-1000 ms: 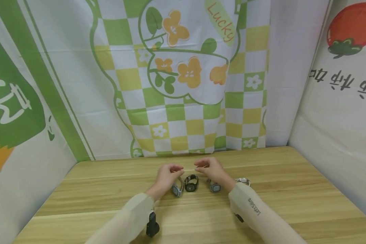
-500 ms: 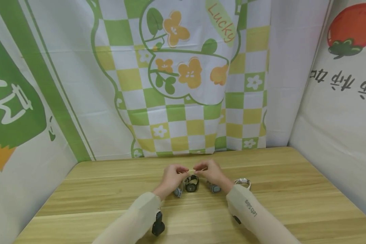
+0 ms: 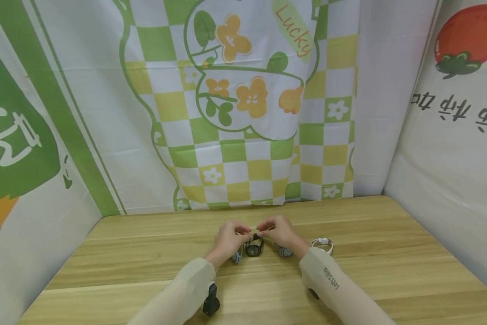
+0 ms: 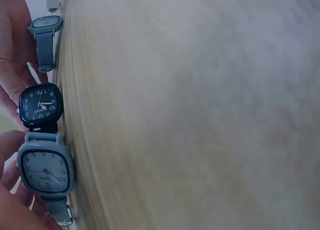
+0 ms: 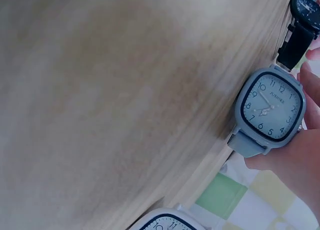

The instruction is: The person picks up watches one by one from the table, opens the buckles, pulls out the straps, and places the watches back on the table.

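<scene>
Two grey-blue watches, one black watch, one white watch, one wooden table

I'm watching a loose cream left sleeve behind the left hand, a black, rounded device showing at its cuff; and behind the right hand, a matching right sleeve with dark, slanting lettering and a dark piece peeking out beneath.

easiest way in is from the front, over the table between the sleeves, just mind the black wrist gadget poking inward. far side of the black watch is blocked by the left hand and right hand. left grey watch crowds it, wider gap toward the right grey watch.
</scene>
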A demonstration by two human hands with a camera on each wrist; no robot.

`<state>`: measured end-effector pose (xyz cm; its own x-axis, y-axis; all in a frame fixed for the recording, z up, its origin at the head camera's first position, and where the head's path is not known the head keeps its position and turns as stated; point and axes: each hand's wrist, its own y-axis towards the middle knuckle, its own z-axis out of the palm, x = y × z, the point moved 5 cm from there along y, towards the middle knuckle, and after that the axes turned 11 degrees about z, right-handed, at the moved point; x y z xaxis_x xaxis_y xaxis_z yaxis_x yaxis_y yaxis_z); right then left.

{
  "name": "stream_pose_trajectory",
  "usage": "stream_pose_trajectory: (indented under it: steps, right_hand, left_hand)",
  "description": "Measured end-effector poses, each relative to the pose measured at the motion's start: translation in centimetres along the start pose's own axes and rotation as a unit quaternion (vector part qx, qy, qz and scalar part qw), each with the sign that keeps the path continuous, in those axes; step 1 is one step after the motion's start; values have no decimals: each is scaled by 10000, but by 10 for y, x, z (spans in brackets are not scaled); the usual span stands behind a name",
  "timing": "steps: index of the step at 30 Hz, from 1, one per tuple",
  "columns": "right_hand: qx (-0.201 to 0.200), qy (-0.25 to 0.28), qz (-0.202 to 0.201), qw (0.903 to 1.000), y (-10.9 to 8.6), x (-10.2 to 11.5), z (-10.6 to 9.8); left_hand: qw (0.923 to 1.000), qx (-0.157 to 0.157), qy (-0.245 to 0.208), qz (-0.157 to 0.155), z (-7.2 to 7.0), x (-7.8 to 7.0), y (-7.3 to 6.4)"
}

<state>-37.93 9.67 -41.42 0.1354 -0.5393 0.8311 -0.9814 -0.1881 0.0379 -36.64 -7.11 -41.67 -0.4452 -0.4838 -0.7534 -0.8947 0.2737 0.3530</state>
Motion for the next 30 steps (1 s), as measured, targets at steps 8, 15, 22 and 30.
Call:
stream_pose_trajectory:
  steps: [8,15,22,30]
  right_hand:
    - [151,-76,88,9998,2,-3,-1]
    - [268,-315,3,9991,4,-3,1]
    - [335,-510,-91,9981,4,2,2]
    - [403,-587,-131,9974,2,3,-1]
  left_hand:
    - [9995,126,273,-105,1,3,-2]
    - [9988,170,430,-167,2,5,-2]
    - [9984,244,470,-213,0,4,-3]
    - [9981,263,555,33,-1,-3,-3]
